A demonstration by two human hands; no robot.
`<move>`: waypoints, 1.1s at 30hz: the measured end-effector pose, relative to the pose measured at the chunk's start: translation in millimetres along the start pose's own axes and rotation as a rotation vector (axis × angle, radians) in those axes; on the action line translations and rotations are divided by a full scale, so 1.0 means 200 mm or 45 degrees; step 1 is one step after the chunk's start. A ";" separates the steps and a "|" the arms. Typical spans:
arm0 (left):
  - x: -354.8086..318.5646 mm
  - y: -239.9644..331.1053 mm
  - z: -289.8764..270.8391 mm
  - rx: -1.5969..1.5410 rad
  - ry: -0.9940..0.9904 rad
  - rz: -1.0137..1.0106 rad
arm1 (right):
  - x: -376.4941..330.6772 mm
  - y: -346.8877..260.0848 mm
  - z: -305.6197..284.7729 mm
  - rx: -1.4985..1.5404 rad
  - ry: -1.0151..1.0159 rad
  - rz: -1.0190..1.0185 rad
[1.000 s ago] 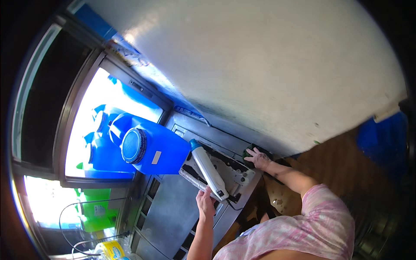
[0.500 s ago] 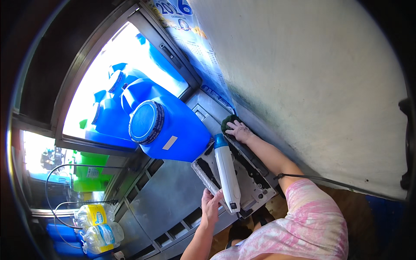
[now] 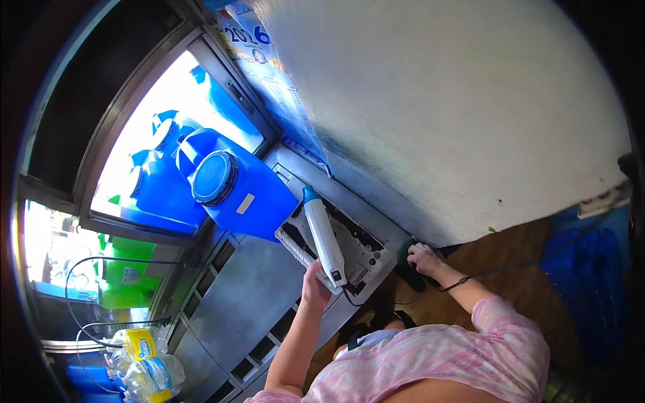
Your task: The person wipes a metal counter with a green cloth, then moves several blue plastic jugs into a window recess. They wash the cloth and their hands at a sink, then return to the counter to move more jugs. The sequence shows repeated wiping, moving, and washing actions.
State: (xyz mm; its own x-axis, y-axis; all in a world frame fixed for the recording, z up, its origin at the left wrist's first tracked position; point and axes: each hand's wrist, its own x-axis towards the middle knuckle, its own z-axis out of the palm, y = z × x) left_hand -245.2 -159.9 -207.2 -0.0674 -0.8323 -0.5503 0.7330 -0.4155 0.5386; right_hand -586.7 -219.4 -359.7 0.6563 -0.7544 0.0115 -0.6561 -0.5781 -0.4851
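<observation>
My left hand (image 3: 314, 285) is closed on the near left edge of a grimy, rectangular metal panel (image 3: 368, 256) with dark cut-outs. Lying lengthwise on that panel is a white handheld electric tool (image 3: 325, 235) with a teal tip and a black cord, close to my fingers. My right hand (image 3: 422, 258) grips a dark green scouring pad (image 3: 404, 252) just beyond the panel's right corner, by the counter's end. Part of the pad is hidden by my fingers.
A big blue drum (image 3: 259, 198) with a round lid stands beside the panel on the metal counter (image 3: 245, 292). More blue containers stand at the window. Clear bottles (image 3: 151, 366) and a green container (image 3: 127, 274) are at left; a pale wall (image 3: 437, 121) rises at right.
My right hand has drawn the dark green pad back along the wall side toward me, past the panel's near corner. My left hand remains at the panel's edge. The whole view has shifted.
</observation>
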 end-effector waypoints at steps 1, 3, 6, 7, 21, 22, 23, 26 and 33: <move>0.01 0.00 0.00 -0.010 -0.016 -0.015 | -0.08 -0.01 -0.01 0.053 0.065 0.072; 0.04 0.01 0.01 0.018 -0.121 0.010 | -0.24 -0.02 -0.02 0.156 0.182 0.227; 0.12 0.03 0.05 0.089 -0.066 0.004 | -0.47 -0.04 -0.02 0.268 0.430 0.418; 0.14 0.04 0.07 0.101 -0.015 -0.056 | -0.54 -0.04 -0.01 0.293 0.505 0.441; 0.53 0.00 0.27 0.130 0.155 -0.098 | -0.82 -0.44 -0.21 0.678 0.103 1.068; 0.53 0.00 0.27 0.143 0.148 -0.096 | -0.76 -0.48 -0.23 0.968 -0.070 1.122; 0.52 0.00 0.26 0.141 0.086 -0.083 | -0.69 -0.54 -0.23 1.056 -0.139 1.026; 0.45 0.01 0.21 0.106 0.059 -0.091 | -0.41 -0.71 -0.20 1.105 -0.334 0.445; -0.01 -0.12 -0.24 0.520 0.507 0.291 | 0.13 -0.96 0.24 0.672 -0.003 0.068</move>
State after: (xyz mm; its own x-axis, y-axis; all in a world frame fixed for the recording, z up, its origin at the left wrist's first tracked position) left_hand -229.0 -131.3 -250.0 0.3768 -0.7485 -0.5456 0.3751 -0.4153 0.8288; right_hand -425.3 -113.9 -308.7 0.6284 -0.7774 -0.0273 -0.4125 -0.3033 -0.8590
